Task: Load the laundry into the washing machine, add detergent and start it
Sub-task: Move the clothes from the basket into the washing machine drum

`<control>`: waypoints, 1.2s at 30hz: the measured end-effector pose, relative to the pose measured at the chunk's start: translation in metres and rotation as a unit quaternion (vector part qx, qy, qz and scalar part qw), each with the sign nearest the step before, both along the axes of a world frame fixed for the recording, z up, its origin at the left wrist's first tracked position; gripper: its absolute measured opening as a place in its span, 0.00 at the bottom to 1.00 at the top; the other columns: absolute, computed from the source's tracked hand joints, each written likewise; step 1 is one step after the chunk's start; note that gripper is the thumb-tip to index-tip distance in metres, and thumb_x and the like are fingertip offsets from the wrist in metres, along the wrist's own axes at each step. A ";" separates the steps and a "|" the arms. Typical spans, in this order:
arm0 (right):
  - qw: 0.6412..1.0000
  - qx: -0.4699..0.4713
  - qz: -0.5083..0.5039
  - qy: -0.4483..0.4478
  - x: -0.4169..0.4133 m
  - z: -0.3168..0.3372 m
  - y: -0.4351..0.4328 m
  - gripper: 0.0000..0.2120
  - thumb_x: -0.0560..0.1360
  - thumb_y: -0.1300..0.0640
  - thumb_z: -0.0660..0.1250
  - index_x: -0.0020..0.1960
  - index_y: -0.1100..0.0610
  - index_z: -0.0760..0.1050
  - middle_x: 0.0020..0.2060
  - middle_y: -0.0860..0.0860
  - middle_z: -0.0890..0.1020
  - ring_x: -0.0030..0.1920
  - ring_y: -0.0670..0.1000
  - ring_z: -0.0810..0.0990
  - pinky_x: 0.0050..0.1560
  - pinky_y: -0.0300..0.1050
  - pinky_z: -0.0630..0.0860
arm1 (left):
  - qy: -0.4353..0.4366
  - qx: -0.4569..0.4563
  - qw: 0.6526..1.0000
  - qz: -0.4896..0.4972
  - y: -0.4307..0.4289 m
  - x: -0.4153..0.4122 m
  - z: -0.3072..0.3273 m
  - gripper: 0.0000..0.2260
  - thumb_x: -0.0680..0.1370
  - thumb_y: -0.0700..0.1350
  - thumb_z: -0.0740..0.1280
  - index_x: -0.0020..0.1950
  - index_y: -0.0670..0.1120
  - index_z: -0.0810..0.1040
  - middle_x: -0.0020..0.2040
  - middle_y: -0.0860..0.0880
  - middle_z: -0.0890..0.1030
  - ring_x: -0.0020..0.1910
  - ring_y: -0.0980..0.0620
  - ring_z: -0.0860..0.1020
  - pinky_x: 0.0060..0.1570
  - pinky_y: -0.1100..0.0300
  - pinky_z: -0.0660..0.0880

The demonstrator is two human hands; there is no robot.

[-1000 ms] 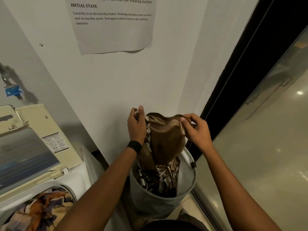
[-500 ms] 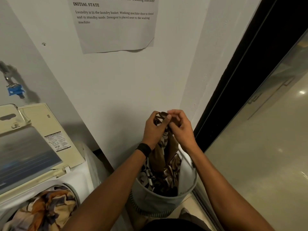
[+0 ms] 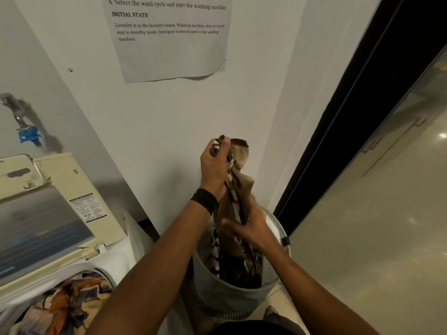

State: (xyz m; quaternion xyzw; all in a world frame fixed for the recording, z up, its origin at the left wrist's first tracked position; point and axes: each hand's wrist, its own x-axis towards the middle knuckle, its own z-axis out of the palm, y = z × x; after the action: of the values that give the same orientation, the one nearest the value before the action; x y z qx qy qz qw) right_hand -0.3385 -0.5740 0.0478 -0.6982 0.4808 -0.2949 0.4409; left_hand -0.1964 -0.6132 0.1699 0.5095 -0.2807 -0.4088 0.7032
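A brown patterned cloth (image 3: 238, 189) hangs up out of the grey laundry basket (image 3: 225, 296) by the wall. My left hand (image 3: 215, 165) grips the cloth's bunched top, raised above the basket. My right hand (image 3: 249, 228), blurred, grips the same cloth lower down, just over the basket's rim. More dark and striped laundry lies inside the basket. At the lower left the top-loading washing machine (image 3: 116, 259) stands with its lid (image 3: 46, 228) raised, and orange and blue laundry (image 3: 65, 303) lies in its drum.
A printed instruction sheet (image 3: 169, 37) hangs on the white wall. A tap with a blue fitting (image 3: 29, 136) sits on the wall above the machine. A dark door frame (image 3: 350, 112) and a glass panel (image 3: 387, 213) run along the right.
Both hands first held the cloth spread wide, then brought its top together. Now my left hand holds the bunched top alone and my right hand has slid down the cloth toward the basket.
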 end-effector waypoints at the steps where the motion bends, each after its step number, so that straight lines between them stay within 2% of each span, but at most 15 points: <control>1: 0.998 0.023 0.027 0.045 -0.004 -0.015 0.002 0.41 0.67 0.32 0.77 0.75 0.38 0.65 0.67 0.40 0.78 0.68 0.44 0.76 0.69 0.52 0.75 | 0.027 -0.014 1.000 -0.005 -0.001 0.002 0.010 0.10 0.82 0.47 0.69 0.42 0.49 0.76 0.36 0.51 0.76 0.39 0.51 0.75 0.42 0.57 0.74; 3: 0.992 0.085 0.063 0.075 -0.006 -0.028 0.004 0.25 0.75 0.41 0.75 0.67 0.48 0.76 0.57 0.44 0.83 0.62 0.49 0.81 0.66 0.57 0.77 | 0.011 -0.036 0.999 0.011 -0.003 0.006 0.021 0.08 0.82 0.45 0.69 0.43 0.48 0.77 0.38 0.52 0.78 0.42 0.51 0.76 0.45 0.57 0.75; 6: 0.988 0.090 0.050 0.114 -0.008 -0.025 -0.009 0.14 0.81 0.56 0.68 0.65 0.60 0.77 0.57 0.56 0.82 0.62 0.59 0.80 0.65 0.53 0.75 | -0.186 -0.054 0.980 0.050 0.000 0.021 0.010 0.07 0.80 0.45 0.71 0.55 0.45 0.78 0.47 0.51 0.82 0.46 0.53 0.81 0.51 0.52 0.80; 9: 1.000 0.024 -0.004 0.017 -0.014 0.015 -0.030 0.07 0.80 0.61 0.67 0.55 0.52 0.80 0.48 0.49 0.84 0.49 0.44 0.84 0.50 0.42 0.78 | -0.357 -0.034 0.933 -0.021 0.009 0.034 -0.022 0.20 0.78 0.59 0.69 0.68 0.55 0.75 0.58 0.51 0.79 0.56 0.56 0.79 0.59 0.58 0.79; 11: 1.000 -0.010 -0.007 -0.025 -0.015 0.056 -0.046 0.07 0.80 0.59 0.69 0.57 0.51 0.80 0.48 0.46 0.84 0.47 0.39 0.83 0.49 0.35 0.78 | -0.425 0.000 0.898 -0.108 0.018 0.032 -0.044 0.29 0.75 0.67 0.68 0.74 0.61 0.70 0.61 0.51 0.74 0.58 0.56 0.76 0.60 0.63 0.76; 13: 0.998 -0.031 0.037 -0.027 -0.014 0.087 -0.059 0.13 0.79 0.57 0.70 0.63 0.52 0.80 0.53 0.47 0.85 0.53 0.43 0.83 0.55 0.38 0.79 | -0.426 0.028 0.887 -0.175 0.027 0.021 -0.060 0.32 0.72 0.70 0.68 0.74 0.62 0.68 0.63 0.52 0.72 0.62 0.54 0.75 0.63 0.59 0.76; 16: 0.993 0.021 0.102 -0.053 -0.018 0.105 -0.065 0.16 0.78 0.61 0.69 0.65 0.52 0.80 0.56 0.50 0.85 0.57 0.51 0.84 0.60 0.48 0.80 | -0.339 0.014 0.922 -0.187 0.030 0.007 -0.058 0.29 0.71 0.67 0.73 0.69 0.58 0.72 0.63 0.56 0.79 0.62 0.57 0.78 0.62 0.59 0.77; 18: 0.967 0.116 0.109 -0.200 -0.027 0.097 -0.061 0.18 0.78 0.65 0.65 0.67 0.58 0.78 0.60 0.56 0.84 0.62 0.55 0.82 0.68 0.54 0.76 | -0.357 -0.016 0.923 -0.146 0.027 0.009 -0.048 0.19 0.75 0.59 0.75 0.63 0.53 0.78 0.55 0.56 0.83 0.55 0.57 0.81 0.55 0.56 0.80; 21: 0.880 0.264 0.104 -0.380 -0.040 0.066 -0.055 0.30 0.72 0.63 0.66 0.74 0.60 0.70 0.70 0.59 0.76 0.68 0.58 0.76 0.73 0.55 0.70 | -0.328 -0.023 0.942 -0.063 0.020 0.020 -0.040 0.08 0.80 0.49 0.72 0.51 0.45 0.80 0.46 0.50 0.83 0.46 0.51 0.82 0.50 0.48 0.81; 24: 0.957 0.230 0.122 -0.130 -0.043 0.035 -0.033 0.38 0.70 0.55 0.78 0.76 0.43 0.66 0.70 0.48 0.75 0.68 0.51 0.76 0.69 0.48 0.74 | -0.226 -0.016 0.973 -0.034 0.019 0.022 -0.028 0.08 0.82 0.45 0.69 0.50 0.39 0.79 0.45 0.43 0.82 0.44 0.53 0.79 0.48 0.55 0.79; 27: 0.974 0.168 0.131 0.082 -0.027 0.005 -0.014 0.28 0.77 0.55 0.75 0.74 0.52 0.69 0.67 0.52 0.79 0.66 0.53 0.78 0.57 0.29 0.74 | -0.192 -0.027 0.980 -0.036 0.013 0.014 -0.014 0.09 0.82 0.44 0.69 0.50 0.38 0.77 0.44 0.45 0.80 0.44 0.54 0.78 0.47 0.58 0.77; 29: 0.987 0.131 0.049 0.078 -0.020 0.004 -0.017 0.17 0.81 0.57 0.68 0.69 0.60 0.75 0.63 0.58 0.81 0.63 0.57 0.80 0.58 0.37 0.77 | -0.211 -0.024 0.977 -0.011 0.012 0.015 -0.013 0.09 0.82 0.44 0.70 0.47 0.39 0.76 0.42 0.46 0.79 0.42 0.54 0.77 0.45 0.58 0.76; 32: 0.996 0.090 0.012 0.013 -0.028 0.036 -0.033 0.12 0.80 0.63 0.68 0.62 0.56 0.81 0.55 0.53 0.85 0.58 0.54 0.83 0.63 0.54 0.79 | -0.333 0.021 0.941 0.058 0.014 0.036 -0.034 0.12 0.79 0.50 0.69 0.45 0.43 0.74 0.39 0.46 0.78 0.39 0.48 0.77 0.40 0.50 0.75; 34: 0.995 0.066 -0.007 -0.077 -0.033 0.073 -0.044 0.17 0.78 0.70 0.66 0.59 0.52 0.82 0.53 0.52 0.86 0.56 0.52 0.85 0.60 0.54 0.82 | -0.379 0.067 0.920 0.077 0.020 0.047 -0.051 0.11 0.76 0.53 0.65 0.47 0.46 0.75 0.40 0.48 0.79 0.42 0.45 0.78 0.41 0.47 0.76; 36: 0.981 0.056 -0.035 -0.185 -0.029 0.106 -0.053 0.21 0.78 0.74 0.63 0.62 0.54 0.80 0.53 0.54 0.86 0.55 0.52 0.85 0.55 0.49 0.83 | -0.376 0.068 0.923 0.042 0.022 0.048 -0.063 0.13 0.77 0.55 0.63 0.58 0.51 0.77 0.52 0.49 0.81 0.52 0.47 0.80 0.51 0.46 0.79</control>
State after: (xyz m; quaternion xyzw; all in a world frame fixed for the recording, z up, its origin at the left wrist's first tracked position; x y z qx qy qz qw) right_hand -0.3672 -0.6268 0.1542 -0.5890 0.4306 -0.4066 0.5499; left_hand -0.1487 -0.5910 0.1071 0.6841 -0.4741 -0.1751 0.5260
